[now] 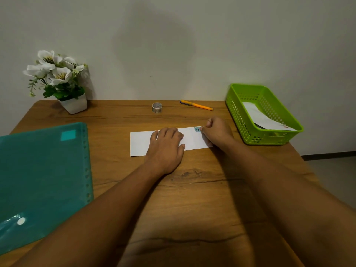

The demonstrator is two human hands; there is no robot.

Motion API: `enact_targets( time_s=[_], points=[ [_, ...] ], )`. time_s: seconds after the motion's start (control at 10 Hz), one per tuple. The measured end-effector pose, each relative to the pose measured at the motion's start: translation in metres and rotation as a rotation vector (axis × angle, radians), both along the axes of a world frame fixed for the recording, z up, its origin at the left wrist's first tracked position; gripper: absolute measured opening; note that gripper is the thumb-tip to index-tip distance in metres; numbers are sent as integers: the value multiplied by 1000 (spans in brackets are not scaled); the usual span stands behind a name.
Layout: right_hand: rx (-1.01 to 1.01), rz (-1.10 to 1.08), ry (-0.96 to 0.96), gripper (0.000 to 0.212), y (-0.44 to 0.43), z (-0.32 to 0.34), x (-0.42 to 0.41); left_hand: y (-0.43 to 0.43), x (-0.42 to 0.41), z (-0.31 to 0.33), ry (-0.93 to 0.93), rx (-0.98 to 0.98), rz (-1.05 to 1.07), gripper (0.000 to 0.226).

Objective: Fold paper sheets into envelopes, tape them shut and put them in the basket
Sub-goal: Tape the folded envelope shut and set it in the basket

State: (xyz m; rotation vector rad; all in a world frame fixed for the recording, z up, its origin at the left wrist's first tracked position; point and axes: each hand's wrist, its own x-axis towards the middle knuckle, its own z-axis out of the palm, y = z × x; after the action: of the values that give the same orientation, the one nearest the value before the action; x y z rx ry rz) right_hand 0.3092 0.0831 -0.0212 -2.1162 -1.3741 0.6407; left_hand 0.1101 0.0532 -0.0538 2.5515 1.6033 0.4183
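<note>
- Folded paper (pixel 138 144) lies mid-table, left of the basket (pixel 269 140).
- Our left hand (pixel 166 149) presses it flat, fingers straight.
- Our right hand (pixel 218 132) pinches a teal tape piece (pixel 196 129) at its far right corner.

green basket (pixel 269 138), teal folder (pixel 42 180), orange pen (pixel 198 105)

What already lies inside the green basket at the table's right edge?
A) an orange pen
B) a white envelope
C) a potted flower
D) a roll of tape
B: a white envelope lies slanted inside the green basket, while the tape roll and orange pen sit out on the table near the wall.
</note>
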Motion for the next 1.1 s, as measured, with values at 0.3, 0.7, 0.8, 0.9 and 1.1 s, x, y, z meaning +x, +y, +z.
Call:
enact_targets(
  time_s=[0.3,0.7,0.8,0.9,1.1],
  points=[
    [156,338,-563,41,-24,-20,-9,-1,1,3,42,-7,1,46],
    [159,399,-609,48,-36,-16,-7,-2,1,7,73,-34,-3,48],
    [192,375,-600,42,-42,-16,-8,-2,1,6,80,-30,-2,48],
    [182,396,-606,44,-41,-14,-9,-2,1,6,79,-33,-6,48],
    [87,462,-701,58,-35,-13,-11,-1,2,6,83,-38,-5,48]
  ],
)
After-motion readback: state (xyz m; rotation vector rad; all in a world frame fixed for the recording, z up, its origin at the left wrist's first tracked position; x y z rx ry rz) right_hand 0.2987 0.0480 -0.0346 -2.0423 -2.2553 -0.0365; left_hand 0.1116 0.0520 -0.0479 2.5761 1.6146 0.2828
